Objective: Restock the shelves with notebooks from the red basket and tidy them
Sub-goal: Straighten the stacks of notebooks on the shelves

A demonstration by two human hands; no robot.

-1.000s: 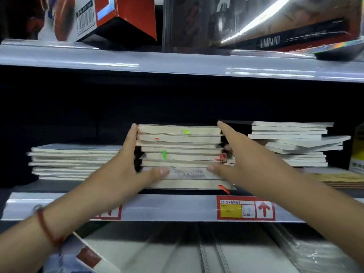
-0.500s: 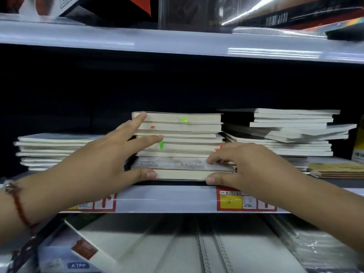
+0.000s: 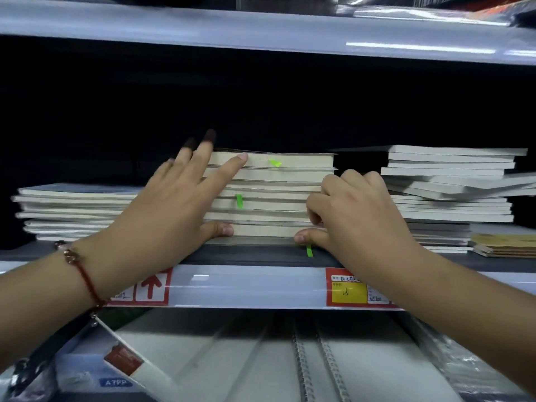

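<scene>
Middle stack of notebooks (image 3: 269, 195): lies flat on the shelf (image 3: 249, 285), page edges facing out, green tabs showing on three edges. It sits between the two hands.

Left hand (image 3: 171, 210): grip spread wide, palm against the stack's left end. Forefinger lies across the front edge of the top notebook; the other fingers (image 3: 203, 146) reach up past the top left corner into shadow. Thumb presses the front of the lowest pale notebook. Nothing is enclosed; the hand only bears on the stack. Red cord bracelet (image 3: 84, 274) at the wrist.

Right hand (image 3: 356, 216): grip narrow, fingers curled in against the stack's right end, thumb laid on the front edge of the bottom dark notebook, just above a green tab. Whether it pinches a notebook cannot be told.

Left stack of notebooks (image 3: 72, 210): lower, just beyond the left hand.

Right stack of notebooks (image 3: 452, 187): uneven, just beyond the right hand's knuckles.

Price label (image 3: 348, 291): red and yellow, on the shelf rail below the right wrist.
</scene>
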